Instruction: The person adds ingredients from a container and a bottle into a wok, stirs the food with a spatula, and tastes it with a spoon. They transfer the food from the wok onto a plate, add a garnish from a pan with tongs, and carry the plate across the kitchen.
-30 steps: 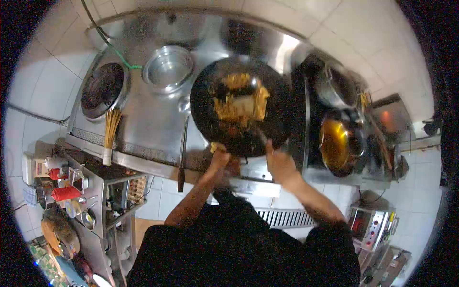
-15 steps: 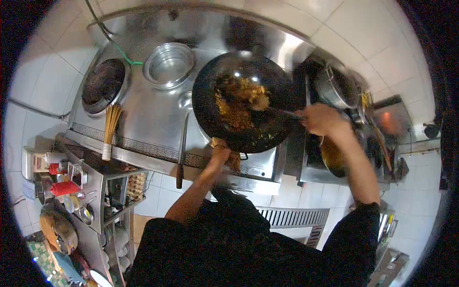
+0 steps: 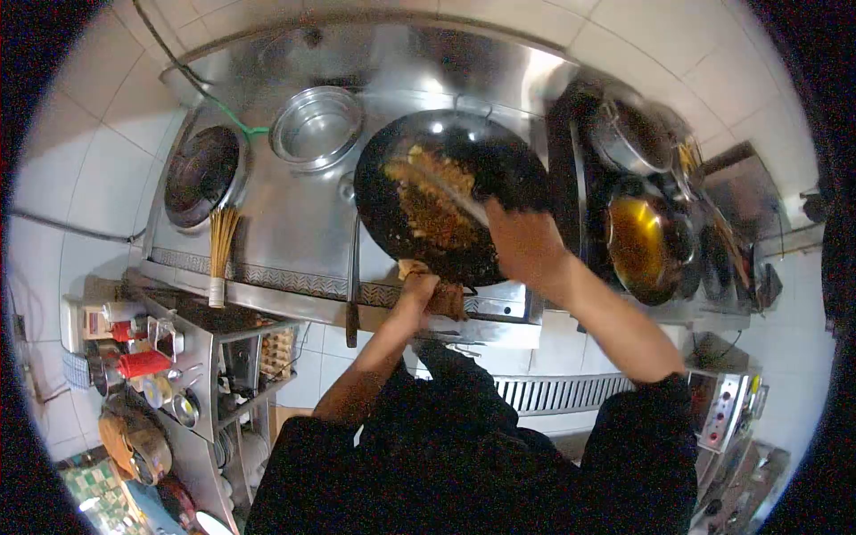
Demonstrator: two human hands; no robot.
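A large black wok [image 3: 513,178] stands on the steel range, with chopped yellow-brown food [image 3: 437,209] inside it. At its near rim, my left hand [image 3: 417,292] is closed around a folded brown cloth [image 3: 450,301] pressed to the wok's edge; the wok's handle there is hidden. My right hand [image 3: 530,245] reaches over the wok's right side, fingers wrapped around the handle of a long metal stirring utensil [image 3: 446,192]. Motion smears the utensil, and its head lies in the food. Just left of the wok rests a ladle [image 3: 353,276], its handle pointing toward me.
A steel basin [image 3: 317,129], a dark round pan [image 3: 203,178] and a bamboo brush [image 3: 221,259] are on the left of the range. To the right are a pan of golden oil [image 3: 637,241] and a metal pot [image 3: 631,138]. A shelf unit [image 3: 209,366] stands lower left.
My right hand has swung left and inward over the wok, carrying the utensil's head to the wok's left side. My left hand keeps its hold. The whole view has shifted slightly.
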